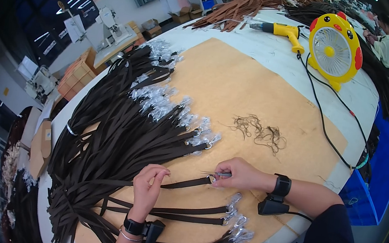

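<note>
My right hand point(236, 172) is closed around a small pointed metal tool point(221, 174), which looks like thread snips. Its tip points left, over the ring end of a dark strap point(190, 184) that the fingers also touch. My left hand point(148, 184) is above the same strap, thumb and forefinger pinched together; anything between them is too small to make out. Several more dark straps point(187, 217) lie nearer to me, their metal ends wrapped in clear plastic point(240, 234). A large bundle of such straps point(109, 106) spreads to the left and beyond my left hand.
Loose dark thread clippings point(263, 132) lie on the brown sheet point(229, 77). Farther back are a yellow heat gun point(283, 31), a yellow fan point(334, 51) with a trailing black cord point(322, 110), and brown straps point(242, 8). A blue bin point(376, 187) stands at the right.
</note>
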The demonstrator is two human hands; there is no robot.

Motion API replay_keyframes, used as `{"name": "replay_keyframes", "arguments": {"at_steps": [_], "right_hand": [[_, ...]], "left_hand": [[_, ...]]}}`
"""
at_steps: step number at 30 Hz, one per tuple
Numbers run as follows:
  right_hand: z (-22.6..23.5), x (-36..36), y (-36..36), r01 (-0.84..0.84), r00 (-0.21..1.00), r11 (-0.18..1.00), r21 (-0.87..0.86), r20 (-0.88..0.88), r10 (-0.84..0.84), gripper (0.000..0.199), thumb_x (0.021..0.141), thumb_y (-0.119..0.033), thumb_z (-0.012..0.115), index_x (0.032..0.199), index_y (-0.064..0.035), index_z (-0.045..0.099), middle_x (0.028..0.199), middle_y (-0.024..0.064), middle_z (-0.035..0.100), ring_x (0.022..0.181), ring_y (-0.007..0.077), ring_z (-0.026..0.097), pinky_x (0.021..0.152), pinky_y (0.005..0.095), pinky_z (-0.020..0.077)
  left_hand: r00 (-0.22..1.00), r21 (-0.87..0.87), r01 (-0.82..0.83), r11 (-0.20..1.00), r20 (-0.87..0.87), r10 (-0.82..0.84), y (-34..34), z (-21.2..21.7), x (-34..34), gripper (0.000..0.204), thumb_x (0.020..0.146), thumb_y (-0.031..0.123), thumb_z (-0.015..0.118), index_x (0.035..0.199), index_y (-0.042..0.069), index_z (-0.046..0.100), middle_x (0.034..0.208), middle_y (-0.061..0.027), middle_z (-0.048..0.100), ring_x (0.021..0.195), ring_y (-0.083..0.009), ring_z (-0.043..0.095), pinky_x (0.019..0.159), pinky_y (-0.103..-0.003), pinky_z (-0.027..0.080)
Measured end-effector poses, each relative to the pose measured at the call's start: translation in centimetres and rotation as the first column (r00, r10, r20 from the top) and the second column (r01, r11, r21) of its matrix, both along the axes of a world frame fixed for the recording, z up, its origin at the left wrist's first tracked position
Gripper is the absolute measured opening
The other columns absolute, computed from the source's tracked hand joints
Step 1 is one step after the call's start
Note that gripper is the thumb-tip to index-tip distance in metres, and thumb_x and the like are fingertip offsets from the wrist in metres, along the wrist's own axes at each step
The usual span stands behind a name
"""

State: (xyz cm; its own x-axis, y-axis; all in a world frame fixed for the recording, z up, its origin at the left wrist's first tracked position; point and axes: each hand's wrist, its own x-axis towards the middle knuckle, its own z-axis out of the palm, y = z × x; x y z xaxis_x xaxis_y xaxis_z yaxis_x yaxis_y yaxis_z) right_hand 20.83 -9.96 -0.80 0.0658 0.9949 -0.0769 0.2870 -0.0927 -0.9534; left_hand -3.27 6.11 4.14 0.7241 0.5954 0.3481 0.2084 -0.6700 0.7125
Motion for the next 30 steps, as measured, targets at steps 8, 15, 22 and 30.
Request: {"name": "replay_keyframes", "arguments": {"at_steps": [8, 15, 22, 30], "right_hand": [[1.0, -0.4, -0.5, 0.018, 0.988, 0.999, 0.05, 0.151, -0.026, 0.029, 0.081, -0.032, 0.078, 0.086, -0.0057, 0.067, 0.07, 0.0083, 0.066, 0.061, 0.0225, 0.062, 0.059, 0.0345, 0.0462], [1.2, -1.6, -0.9, -0.106, 0.928, 0.993, 0.049, 0.365, 0.081, 0.022, 0.084, -0.032, 0.071, 0.088, -0.0109, 0.069, 0.073, 0.011, 0.067, 0.067, 0.0319, 0.065, 0.061, 0.0412, 0.0491], [0.6, -1.5, -1.0, -0.231, 0.871, 0.966, 0.117, 0.467, 0.151, 0.016, 0.083, -0.028, 0.067, 0.088, -0.0126, 0.068, 0.072, 0.0128, 0.066, 0.072, 0.0351, 0.065, 0.062, 0.0465, 0.0485], [0.8, -0.9, -1.1, -0.394, 0.842, 0.914, 0.099, 0.437, 0.316, 0.017, 0.086, -0.029, 0.068, 0.092, -0.0131, 0.067, 0.071, 0.0122, 0.064, 0.067, 0.0339, 0.063, 0.059, 0.0419, 0.0469]], "left_hand": [[0.905, 0.275, -0.138, 0.951, -0.356, 0.235, 3.4, 2.7, -5.5, 0.013, 0.089, 0.011, 0.066, 0.099, 0.005, 0.07, 0.097, -0.0095, 0.069, 0.093, -0.0298, 0.064, 0.086, -0.039, 0.048], [0.751, 0.332, -0.155, 0.93, -0.572, 0.33, 3.6, -0.1, -7.3, 0.025, 0.076, 0.015, 0.079, 0.097, 0.005, 0.069, 0.081, -0.0099, 0.069, 0.074, -0.0295, 0.068, 0.067, -0.039, 0.053], [0.907, 0.181, -0.052, 0.982, -0.402, 0.122, 2.9, -2.7, -4.1, 0.009, 0.085, 0.005, 0.068, 0.092, 0.003, 0.064, 0.084, -0.0145, 0.066, 0.076, -0.0335, 0.066, 0.069, -0.04, 0.053], [0.94, 0.014, 0.293, 0.956, -0.19, -0.285, -2.8, -0.6, 1.6, 0.028, 0.086, 0.004, 0.069, 0.114, 0.002, 0.063, 0.097, -0.012, 0.063, 0.087, -0.0232, 0.065, 0.08, -0.032, 0.053]]}}
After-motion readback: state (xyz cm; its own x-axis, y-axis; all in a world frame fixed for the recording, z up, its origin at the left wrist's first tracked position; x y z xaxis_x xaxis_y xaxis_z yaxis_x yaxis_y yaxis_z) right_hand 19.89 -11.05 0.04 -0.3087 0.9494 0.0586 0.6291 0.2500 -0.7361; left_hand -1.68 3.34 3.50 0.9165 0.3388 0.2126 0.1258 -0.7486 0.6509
